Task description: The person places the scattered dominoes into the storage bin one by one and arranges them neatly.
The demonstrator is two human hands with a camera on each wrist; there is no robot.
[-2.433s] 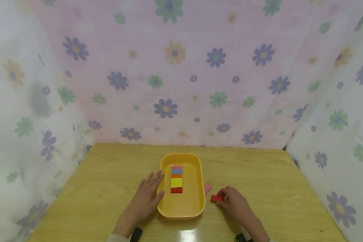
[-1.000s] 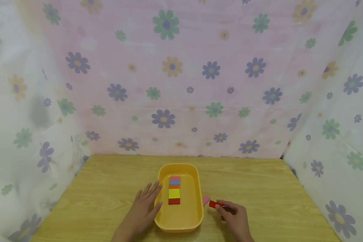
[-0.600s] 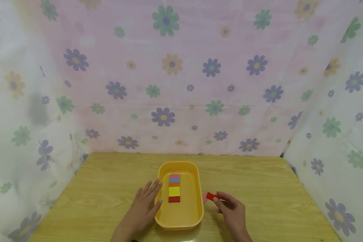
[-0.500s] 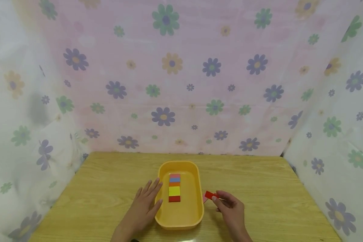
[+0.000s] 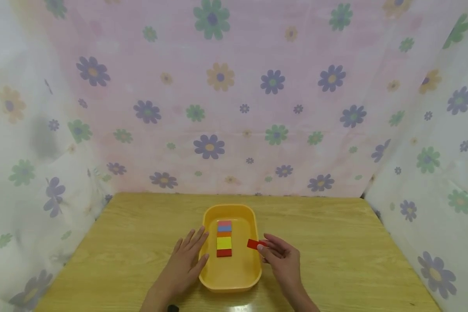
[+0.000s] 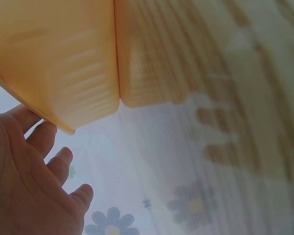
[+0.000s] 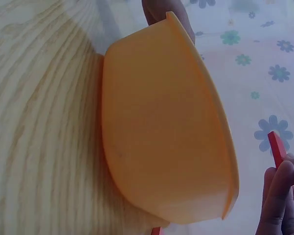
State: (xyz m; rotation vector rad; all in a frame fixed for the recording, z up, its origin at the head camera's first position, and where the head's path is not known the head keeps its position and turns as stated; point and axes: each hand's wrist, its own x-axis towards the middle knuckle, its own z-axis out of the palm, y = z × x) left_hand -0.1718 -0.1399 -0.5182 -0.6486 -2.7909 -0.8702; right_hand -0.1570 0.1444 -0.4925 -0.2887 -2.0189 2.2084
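A yellow plastic tray [image 5: 234, 277] stands on the table, with a column of flat blocks lying along its left half. From far to near they are a pink block [image 5: 224, 223], a blue block [image 5: 224, 228], an orange block [image 5: 224, 234], a yellow block [image 5: 224, 243] and a dark red block [image 5: 224, 252]. Between thumb and fingers my right hand [image 5: 282, 255] pinches a bright red block [image 5: 253, 244], held over the tray's right rim. My left hand [image 5: 184, 262] rests on the left rim, fingers extended; the left wrist view shows its fingertips at the tray's edge [image 6: 58, 126].
The wooden table [image 5: 335, 247] spreads around the tray. Flower-patterned sheets [image 5: 242, 99] enclose its back and both sides. In the right wrist view, the end of a reddish piece [image 7: 157, 230] shows at the bottom beside the tray.
My right hand has picked the red block up from the table and carried it left, over the tray's rim. The loose pink piece on the table is now hidden in the head view. My left hand stays.
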